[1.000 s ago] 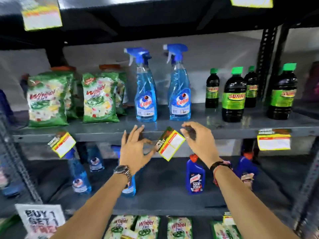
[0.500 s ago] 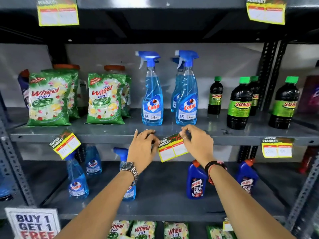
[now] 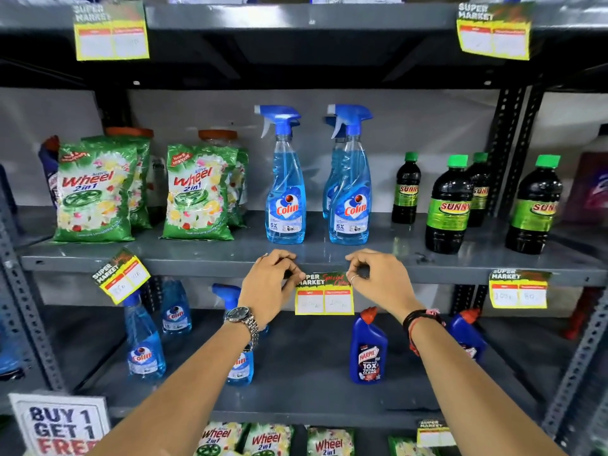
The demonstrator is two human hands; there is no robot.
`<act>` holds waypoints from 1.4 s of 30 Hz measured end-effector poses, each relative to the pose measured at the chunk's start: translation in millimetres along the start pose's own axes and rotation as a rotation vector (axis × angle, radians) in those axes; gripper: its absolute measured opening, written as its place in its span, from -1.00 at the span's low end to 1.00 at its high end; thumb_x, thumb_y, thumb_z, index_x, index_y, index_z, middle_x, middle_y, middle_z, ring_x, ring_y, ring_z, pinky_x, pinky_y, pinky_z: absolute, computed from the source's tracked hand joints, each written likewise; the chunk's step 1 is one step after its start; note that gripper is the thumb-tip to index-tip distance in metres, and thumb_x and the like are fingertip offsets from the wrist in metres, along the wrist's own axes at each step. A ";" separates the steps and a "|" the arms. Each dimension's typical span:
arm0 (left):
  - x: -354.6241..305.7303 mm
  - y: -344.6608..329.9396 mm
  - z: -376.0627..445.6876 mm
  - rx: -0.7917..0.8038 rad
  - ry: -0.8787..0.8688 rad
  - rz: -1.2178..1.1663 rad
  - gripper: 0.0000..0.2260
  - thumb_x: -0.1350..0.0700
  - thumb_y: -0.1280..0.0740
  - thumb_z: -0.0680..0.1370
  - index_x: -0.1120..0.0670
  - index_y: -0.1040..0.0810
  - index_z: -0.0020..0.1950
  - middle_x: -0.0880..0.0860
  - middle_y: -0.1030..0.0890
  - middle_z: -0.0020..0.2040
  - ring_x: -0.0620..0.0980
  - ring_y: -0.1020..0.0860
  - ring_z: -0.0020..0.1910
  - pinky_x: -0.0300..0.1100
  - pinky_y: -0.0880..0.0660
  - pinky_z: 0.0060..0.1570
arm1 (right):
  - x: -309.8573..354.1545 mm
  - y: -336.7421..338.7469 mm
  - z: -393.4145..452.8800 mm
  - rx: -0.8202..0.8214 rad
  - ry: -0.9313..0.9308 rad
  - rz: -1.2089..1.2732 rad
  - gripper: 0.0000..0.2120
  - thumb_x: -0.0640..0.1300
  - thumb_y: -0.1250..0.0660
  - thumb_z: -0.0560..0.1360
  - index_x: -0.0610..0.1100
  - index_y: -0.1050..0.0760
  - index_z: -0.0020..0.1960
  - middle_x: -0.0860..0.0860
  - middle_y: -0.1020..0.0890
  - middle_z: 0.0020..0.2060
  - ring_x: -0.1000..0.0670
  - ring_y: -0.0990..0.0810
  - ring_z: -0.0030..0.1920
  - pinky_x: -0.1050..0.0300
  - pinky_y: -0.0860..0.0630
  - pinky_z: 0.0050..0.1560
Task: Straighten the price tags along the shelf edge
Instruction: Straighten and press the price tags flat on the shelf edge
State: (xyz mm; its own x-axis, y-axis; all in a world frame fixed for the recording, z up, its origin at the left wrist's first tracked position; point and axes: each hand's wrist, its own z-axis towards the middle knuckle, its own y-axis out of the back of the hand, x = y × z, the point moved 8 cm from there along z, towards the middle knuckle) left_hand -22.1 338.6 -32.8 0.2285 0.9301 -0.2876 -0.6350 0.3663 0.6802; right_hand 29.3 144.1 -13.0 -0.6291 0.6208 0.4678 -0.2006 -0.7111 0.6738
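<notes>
A yellow and red price tag hangs level on the front edge of the grey middle shelf, below the blue spray bottles. My left hand pinches its top left corner and my right hand pinches its top right corner. Further left on the same edge another price tag sits tilted, its right side raised. A third tag at the right end hangs straight. Two more tags hang from the upper shelf edge.
On the middle shelf stand green detergent packs, two blue spray bottles and dark green-capped bottles. Below are more spray bottles, blue toilet-cleaner bottles and a "Buy 1 Get 1 Free" sign. Perforated steel uprights frame the bays.
The middle tag went from strongly tilted to level as both hands took its top corners. The camera view dropped, showing more of the upper shelf.
</notes>
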 end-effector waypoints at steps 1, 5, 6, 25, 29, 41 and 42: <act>0.4 0.8 1.5 0.000 0.010 0.002 -0.85 -0.03 -0.28 0.52 0.01 -0.58 -0.11 -0.09 -0.54 0.14 -0.05 -0.52 0.03 -0.16 -0.47 0.01 | 0.6 0.5 0.5 0.009 0.005 -0.004 -0.86 -0.17 -0.38 0.33 0.00 -0.48 -0.34 0.11 -0.69 0.01 0.02 -0.63 -0.04 0.03 -0.58 -0.05; -1.2 7.1 8.2 -0.012 0.033 0.015 -0.81 -0.07 -0.28 0.51 0.01 -0.59 -0.12 -0.11 -0.58 0.07 -0.09 -0.56 -0.06 -0.16 -0.47 -0.04 | 1.9 3.9 1.5 -0.015 0.005 -0.013 -0.86 -0.14 -0.36 0.38 0.03 -0.44 -0.30 0.12 -0.70 -0.01 0.02 -0.63 -0.06 0.05 -0.58 -0.08; -2.4 8.6 9.6 -0.016 0.042 0.022 -0.81 -0.07 -0.29 0.51 0.01 -0.59 -0.13 -0.11 -0.58 0.07 -0.10 -0.56 -0.07 -0.18 -0.45 -0.04 | 1.8 4.5 1.8 -0.023 0.002 -0.015 -0.85 -0.13 -0.35 0.39 0.04 -0.42 -0.29 0.12 -0.70 -0.02 0.02 -0.63 -0.07 0.05 -0.58 -0.10; 0.8 17.5 14.0 -0.175 0.240 -0.089 -0.66 -0.19 -0.45 0.31 0.03 -0.44 -0.29 -0.08 -0.62 -0.24 -0.09 -0.56 -0.27 -0.14 -0.52 -0.26 | 6.8 2.4 9.2 -0.146 -0.028 -0.130 -0.71 0.15 -0.37 0.38 -0.02 -0.40 -0.09 0.08 -0.67 -0.21 -0.04 -0.65 -0.16 0.07 -0.56 -0.19; -0.9 19.9 17.1 -0.222 0.213 -0.060 -0.61 -0.28 -0.44 0.27 0.00 -0.44 -0.30 -0.05 -0.54 -0.31 -0.06 -0.50 -0.33 -0.14 -0.45 -0.30 | 17.1 -1.1 14.2 -0.183 -0.043 -0.173 -0.55 0.30 -0.35 0.34 -0.03 -0.40 -0.02 0.08 -0.67 -0.14 -0.06 -0.65 -0.13 0.08 -0.47 -0.20; 10.5 6.1 2.2 -0.097 0.175 -0.262 -0.76 0.22 -0.39 0.45 -0.07 -0.39 -0.15 -0.09 -0.66 0.00 -0.09 -0.56 0.01 -0.14 -0.54 -0.10 | -20.2 0.7 16.1 -0.076 -0.131 0.161 -0.76 -0.31 -0.43 0.37 0.00 -0.52 -0.10 0.13 -0.72 -0.15 0.14 -0.67 -0.10 0.07 -0.61 -0.02; 11.6 8.7 0.9 -0.098 0.171 -0.303 -0.73 0.26 -0.37 0.46 -0.11 -0.40 -0.14 -0.09 -0.65 0.00 -0.12 -0.57 0.01 -0.12 -0.56 -0.03 | -24.1 0.4 17.6 -0.051 -0.143 0.195 -0.74 -0.34 -0.41 0.37 -0.01 -0.52 -0.09 0.12 -0.73 -0.14 0.15 -0.67 -0.11 0.09 -0.61 -0.01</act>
State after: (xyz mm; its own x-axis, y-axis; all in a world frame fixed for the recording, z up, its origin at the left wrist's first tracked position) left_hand -24.3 352.5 -29.6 0.2957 0.7590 -0.5801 -0.6272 0.6123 0.4813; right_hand 57.7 134.6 -14.0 -0.5477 0.5083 0.6646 -0.1258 -0.8353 0.5352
